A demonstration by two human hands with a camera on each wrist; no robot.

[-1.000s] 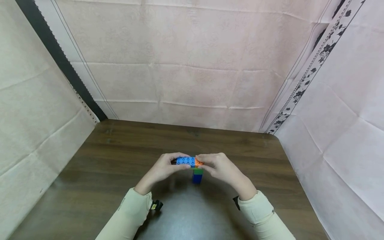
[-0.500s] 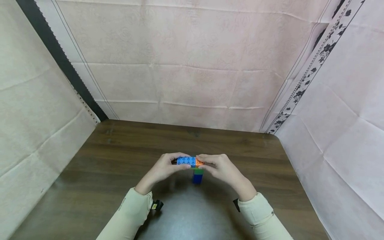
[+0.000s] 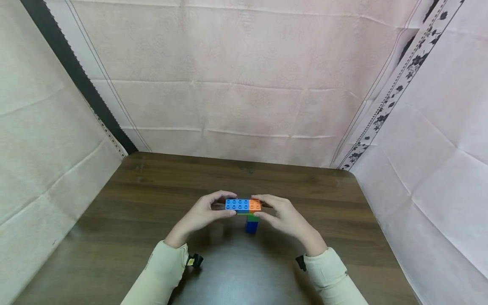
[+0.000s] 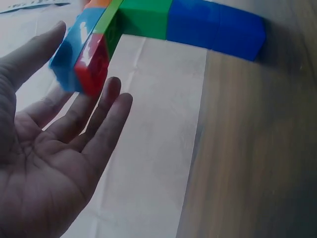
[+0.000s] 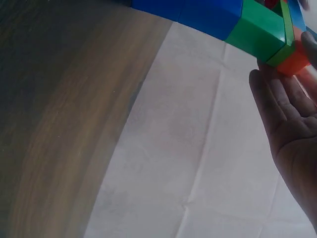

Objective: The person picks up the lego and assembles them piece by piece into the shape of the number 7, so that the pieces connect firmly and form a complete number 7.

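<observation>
A stack of toy building bricks stands upright on the table: dark blue bricks [image 3: 251,228] at the bottom, a green brick [image 3: 253,218] above, then a thin light-green plate [image 4: 106,25]. Across the top lie a blue brick [image 3: 237,205] and an orange brick [image 3: 255,205], side by side. A red brick [image 4: 92,64] shows under the blue one's overhanging end. My left hand [image 3: 199,215] spreads around that end, its thumb and fingers parted. At the orange end, my right hand [image 3: 284,217] keeps fairly straight fingers beside the brick; contact is hard to tell.
The brown wooden table [image 3: 183,178] reaches back to a pale cloth wall [image 3: 244,106]. Cloth walls also flank it left [image 3: 45,148] and right [image 3: 431,169]. A dark wrist strap [image 3: 196,260] shows by the left sleeve.
Both hands have loosened from the top bricks. My left hand has drawn back left and its fingers have spread; my right fingers have shifted right, uncovering the orange brick. The stack stays upright.
</observation>
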